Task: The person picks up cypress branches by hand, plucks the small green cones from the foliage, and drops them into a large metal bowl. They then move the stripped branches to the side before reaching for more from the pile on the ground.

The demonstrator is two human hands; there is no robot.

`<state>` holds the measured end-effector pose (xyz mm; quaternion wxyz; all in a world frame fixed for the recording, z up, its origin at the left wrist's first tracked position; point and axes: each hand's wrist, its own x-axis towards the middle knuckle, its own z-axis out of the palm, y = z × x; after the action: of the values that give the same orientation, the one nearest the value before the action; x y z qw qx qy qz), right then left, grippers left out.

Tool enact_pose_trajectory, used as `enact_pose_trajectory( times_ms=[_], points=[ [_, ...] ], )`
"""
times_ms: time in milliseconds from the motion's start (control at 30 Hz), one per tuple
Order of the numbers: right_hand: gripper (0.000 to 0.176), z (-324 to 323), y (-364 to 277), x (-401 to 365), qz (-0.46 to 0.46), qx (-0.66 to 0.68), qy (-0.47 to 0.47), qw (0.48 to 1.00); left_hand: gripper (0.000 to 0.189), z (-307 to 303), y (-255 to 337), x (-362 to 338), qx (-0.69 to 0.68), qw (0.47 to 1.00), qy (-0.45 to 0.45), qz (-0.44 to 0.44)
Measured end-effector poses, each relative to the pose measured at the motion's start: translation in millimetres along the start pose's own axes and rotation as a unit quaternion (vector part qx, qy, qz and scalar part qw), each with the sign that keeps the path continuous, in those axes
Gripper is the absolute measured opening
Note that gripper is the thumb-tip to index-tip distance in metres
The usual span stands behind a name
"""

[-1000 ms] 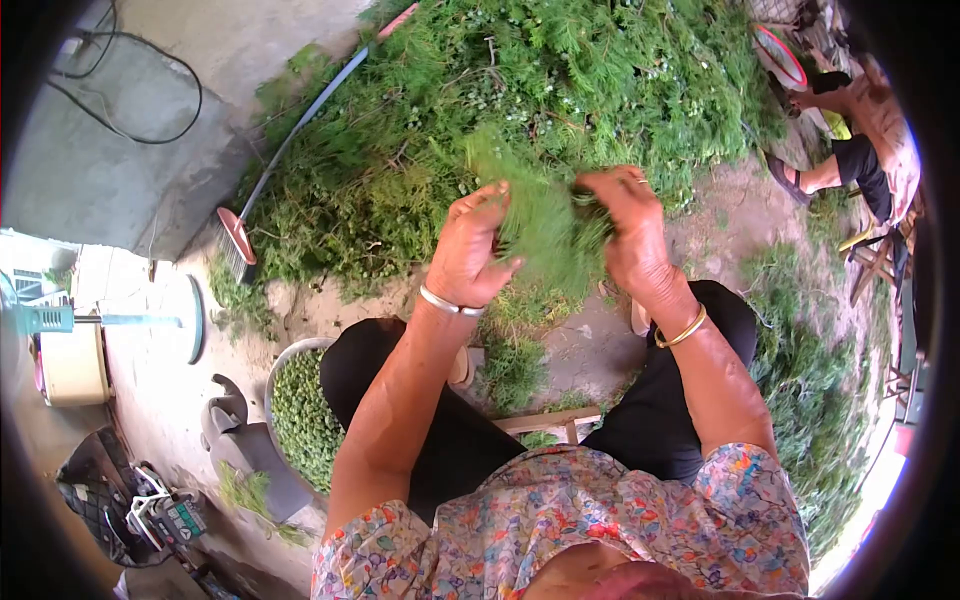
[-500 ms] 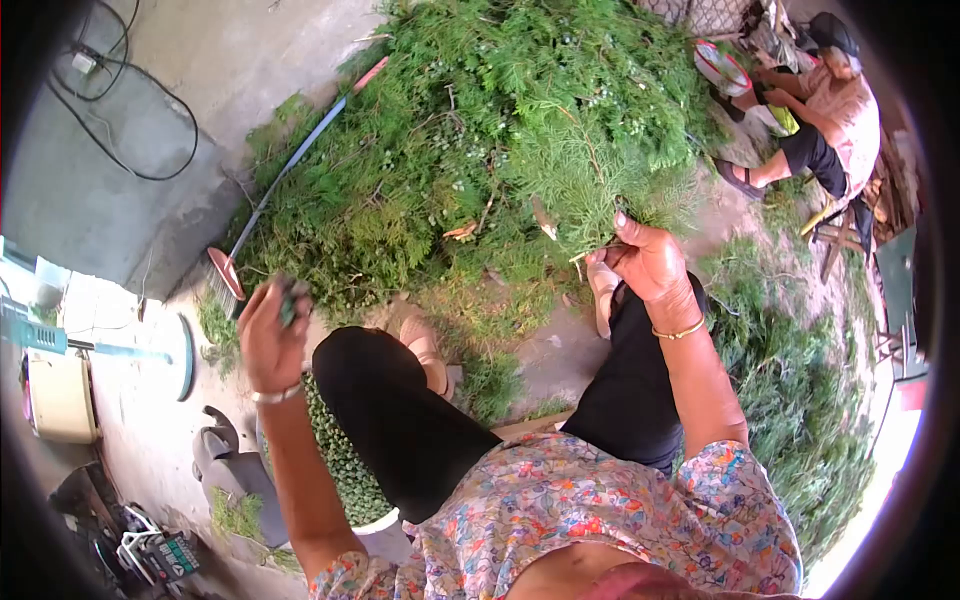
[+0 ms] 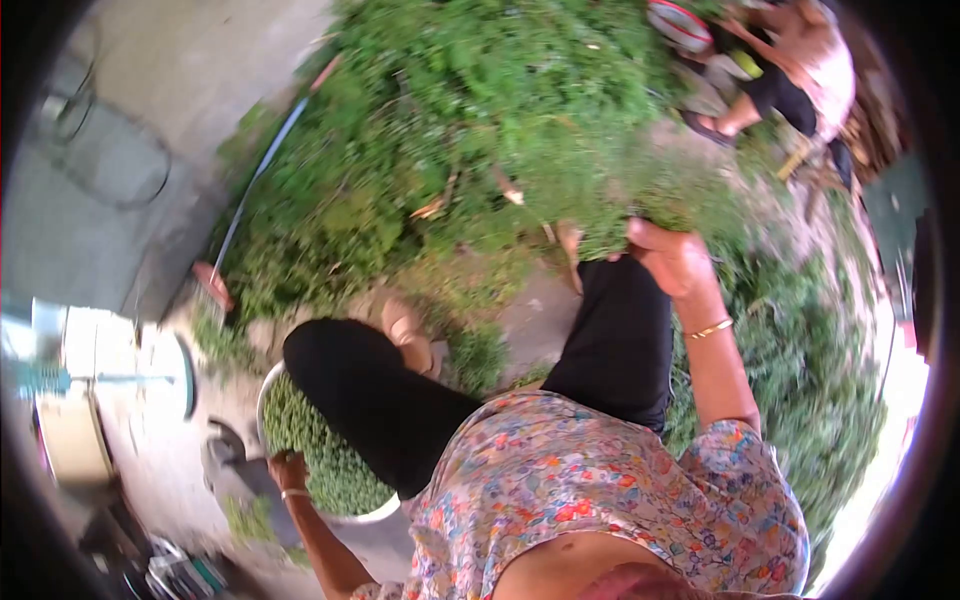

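Note:
My right hand (image 3: pixel 672 258) pinches the stem end of a leafy evergreen branch (image 3: pixel 640 200), whose feathery foliage is blurred and fans out over the heap. At lower left, my left hand (image 3: pixel 288 470) is at the left edge of a white-rimmed basin (image 3: pixel 262 405) heaped with small green cones (image 3: pixel 335 450). Its fingers look curled, and what they hold, if anything, is hidden. A big heap of cut evergreen branches (image 3: pixel 430 130) lies in front of my feet.
A person (image 3: pixel 800 70) sits at the upper right beside a red-rimmed basin (image 3: pixel 680 26). More greenery (image 3: pixel 800 370) covers the ground at right. A blue-handled broom (image 3: pixel 262 165) leans along the heap's left side. A teal fan stand (image 3: pixel 180 375) is at left.
My left hand has dropped from beside my knee, where it held something green, down to the basin. My right hand, still with the branch, has shifted slightly right. The whole view has tilted.

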<state>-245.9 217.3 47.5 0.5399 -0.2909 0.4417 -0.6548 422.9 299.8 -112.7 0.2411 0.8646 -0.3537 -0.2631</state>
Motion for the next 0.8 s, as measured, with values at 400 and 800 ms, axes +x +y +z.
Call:
enact_pose_trajectory(
  times_ms=[400,800],
  points=[
    [0.019,-14,-1,-36,-0.015,-0.13,0.059,0.99,0.019,20,214,-19,-0.219,0.956,0.026,0.195],
    [0.04,-296,-54,-160,0.08,-0.349,0.509,0.783,0.017,78,337,-47,-0.217,0.923,-0.038,0.316]
  ],
)
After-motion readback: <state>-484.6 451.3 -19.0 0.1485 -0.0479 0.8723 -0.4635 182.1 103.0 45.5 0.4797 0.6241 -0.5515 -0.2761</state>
